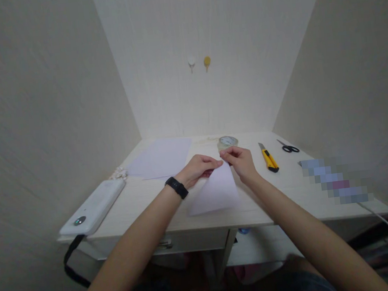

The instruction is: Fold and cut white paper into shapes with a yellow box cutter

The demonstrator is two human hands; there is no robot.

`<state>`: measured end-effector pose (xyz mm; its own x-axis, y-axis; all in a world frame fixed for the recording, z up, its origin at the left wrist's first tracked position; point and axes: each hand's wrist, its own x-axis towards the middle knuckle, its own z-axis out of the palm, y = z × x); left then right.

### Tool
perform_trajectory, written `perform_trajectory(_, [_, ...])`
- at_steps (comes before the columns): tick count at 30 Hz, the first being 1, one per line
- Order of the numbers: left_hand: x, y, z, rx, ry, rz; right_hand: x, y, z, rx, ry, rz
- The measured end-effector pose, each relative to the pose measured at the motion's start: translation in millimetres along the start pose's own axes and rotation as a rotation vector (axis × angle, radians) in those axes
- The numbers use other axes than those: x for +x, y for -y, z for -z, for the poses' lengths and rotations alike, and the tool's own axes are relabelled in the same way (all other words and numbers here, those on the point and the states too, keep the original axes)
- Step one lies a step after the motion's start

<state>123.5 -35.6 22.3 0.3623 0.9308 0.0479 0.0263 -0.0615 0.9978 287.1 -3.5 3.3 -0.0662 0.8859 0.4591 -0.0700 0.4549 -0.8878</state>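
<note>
Pinched left hand [198, 168] beside right hand [240, 160]

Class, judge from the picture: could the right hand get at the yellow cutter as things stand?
Probably yes: the yellow cutter lies to the right of the right hand, and nothing visible lies between them. That hand seems to pinch the paper, though, so it would likely need to let go first.

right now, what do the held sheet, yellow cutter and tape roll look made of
Held sheet: matte paper, judging by its thin, shineless white surface. Yellow cutter: probably smooth plastic, given the even bright colour, with a greyish blade, likely metal. Tape roll: perhaps glossy clear plastic film, since its side looks pale and translucent.
</note>
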Motion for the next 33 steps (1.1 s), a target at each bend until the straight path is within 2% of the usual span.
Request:
perform_trajectory(5, [0.8,2.8,1.0,-0.109,0.067,0.104,-1.2,1.2,2.3,0.007,0.042,-0.015])
perform_trajectory(13, [3.0,5.9,2.5,-0.097,0.096,0.12,-1.8,3.4,1.1,0.08,0.065,-0.11])
perform_trajectory(21, [4.9,6.5,1.8,-0.067,-0.021,0.093,-1.7,-1.3,0.8,-0.136,0.075,-0.054])
perform_trajectory(26, [5.9,8.0,3.8,-0.062,-0.048,0.083,-2.5,-1.6,-0.9,-0.254,0.022,0.023])
perform_trajectory(33, [3.1,7.1,4.2,-0.058,0.044,0.091,-0.7,-1.0,-0.3,-0.257,-0.057,0.057])
